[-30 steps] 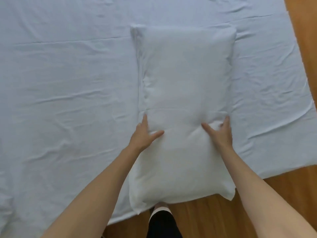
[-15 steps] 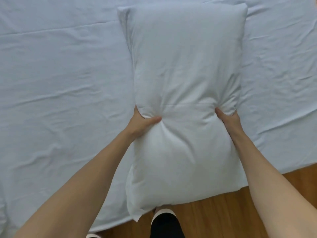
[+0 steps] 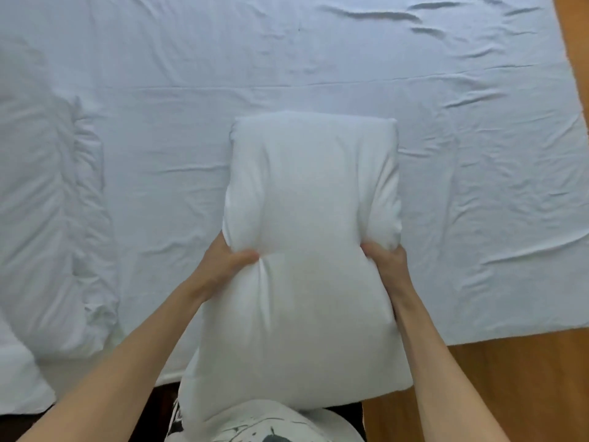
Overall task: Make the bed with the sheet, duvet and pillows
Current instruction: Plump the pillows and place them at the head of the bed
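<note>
A white pillow (image 3: 306,237) is lifted off the bed, its long axis pointing away from me. My left hand (image 3: 223,260) grips its left side, thumb dug into the top. My right hand (image 3: 387,260) grips the right side, fingers hidden underneath. Below it, a pale blue-white sheet (image 3: 318,59) lies spread and wrinkled over the bed. A bunched white duvet (image 3: 54,234) lies along the left part of the bed. Another white piece of bedding (image 3: 19,378) shows at the lower left corner.
Wooden floor (image 3: 510,384) shows at the lower right and along the right edge (image 3: 573,43). The sheet's near edge ends just in front of my body. My patterned shirt (image 3: 264,422) fills the bottom centre.
Both hands went from resting on the pillow to gripping its sides, then raised it off the sheet toward me. The view has pulled back, revealing the duvet at left.
</note>
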Available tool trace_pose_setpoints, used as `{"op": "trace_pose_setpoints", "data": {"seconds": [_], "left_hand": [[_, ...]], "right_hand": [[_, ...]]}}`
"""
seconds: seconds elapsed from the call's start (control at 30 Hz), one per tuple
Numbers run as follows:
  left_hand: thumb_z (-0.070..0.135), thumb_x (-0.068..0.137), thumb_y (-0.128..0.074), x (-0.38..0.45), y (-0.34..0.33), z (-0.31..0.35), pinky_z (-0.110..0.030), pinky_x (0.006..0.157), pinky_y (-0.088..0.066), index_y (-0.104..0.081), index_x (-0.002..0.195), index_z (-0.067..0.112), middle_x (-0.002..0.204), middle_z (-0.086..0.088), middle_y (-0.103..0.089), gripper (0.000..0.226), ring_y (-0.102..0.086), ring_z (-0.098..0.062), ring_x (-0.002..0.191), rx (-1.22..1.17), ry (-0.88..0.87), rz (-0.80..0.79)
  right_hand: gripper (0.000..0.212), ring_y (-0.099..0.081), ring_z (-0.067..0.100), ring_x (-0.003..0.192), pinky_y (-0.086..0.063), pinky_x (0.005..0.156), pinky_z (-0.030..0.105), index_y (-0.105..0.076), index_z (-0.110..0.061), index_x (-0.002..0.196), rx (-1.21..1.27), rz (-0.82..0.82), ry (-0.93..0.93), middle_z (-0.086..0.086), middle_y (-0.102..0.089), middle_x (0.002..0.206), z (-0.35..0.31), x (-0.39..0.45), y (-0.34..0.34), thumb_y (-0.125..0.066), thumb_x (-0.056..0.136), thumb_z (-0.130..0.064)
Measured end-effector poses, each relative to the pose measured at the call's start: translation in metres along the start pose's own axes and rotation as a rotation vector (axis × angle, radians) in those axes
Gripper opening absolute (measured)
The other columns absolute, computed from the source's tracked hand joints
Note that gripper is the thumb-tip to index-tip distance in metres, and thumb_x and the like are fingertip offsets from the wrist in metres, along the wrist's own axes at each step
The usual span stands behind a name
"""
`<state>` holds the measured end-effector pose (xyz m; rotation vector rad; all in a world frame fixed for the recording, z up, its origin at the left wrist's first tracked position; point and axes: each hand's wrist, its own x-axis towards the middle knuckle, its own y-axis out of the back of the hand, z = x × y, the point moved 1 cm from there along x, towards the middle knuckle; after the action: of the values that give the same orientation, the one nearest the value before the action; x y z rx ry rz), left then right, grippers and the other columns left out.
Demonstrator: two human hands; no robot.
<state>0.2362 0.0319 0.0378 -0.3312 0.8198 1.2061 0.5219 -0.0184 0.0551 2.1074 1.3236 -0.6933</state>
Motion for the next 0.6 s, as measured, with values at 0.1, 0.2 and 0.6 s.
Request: {"op": "trace_pose_setpoints", "data": {"seconds": [0.1, 0.2, 0.6], "left_hand": [[0.028, 0.061, -0.072, -0.047, 0.072, 0.01, -0.032, 0.08, -0.053, -0.055, 0.126, 0.025, 0.112, 0.006, -0.067, 0.067, -0.065, -0.017, 0.102, -0.02, -0.034, 0.082], [0.03, 0.058, -0.075, -0.094, 0.15, 0.026, -0.039, 0.09, -0.052, -0.056, 0.124, 0.023, 0.112, 0.004, -0.068, 0.069, -0.065, -0.015, 0.101, -0.05, -0.117, 0.198], [0.018, 0.07, -0.078, -0.288, 0.505, 0.079, -0.012, 0.082, -0.05, -0.056, 0.128, 0.015, 0.116, 0.005, -0.062, 0.062, -0.06, -0.011, 0.101, 0.014, -0.448, 0.763]], "right_hand": [[0.031, -0.071, 0.017, 0.082, -0.056, 0.065, 0.03, -0.072, -0.012, 0.095, 0.014, -0.066, 0.074, 0.001, -0.075, 0.09, -0.035, -0.054, -0.057, -0.065, 0.065, -0.009], [0.023, -0.069, 0.014, 0.077, -0.052, 0.062, 0.026, -0.071, -0.012, 0.093, 0.023, -0.104, 0.166, -0.003, -0.074, 0.085, -0.081, -0.106, -0.117, -0.067, 0.072, -0.003], [0.031, -0.068, 0.004, 0.084, -0.056, 0.071, 0.023, -0.062, -0.026, 0.106, 0.11, -0.439, 0.495, -0.012, -0.071, 0.097, -0.226, -0.316, -0.414, -0.072, 0.077, -0.028]]}}
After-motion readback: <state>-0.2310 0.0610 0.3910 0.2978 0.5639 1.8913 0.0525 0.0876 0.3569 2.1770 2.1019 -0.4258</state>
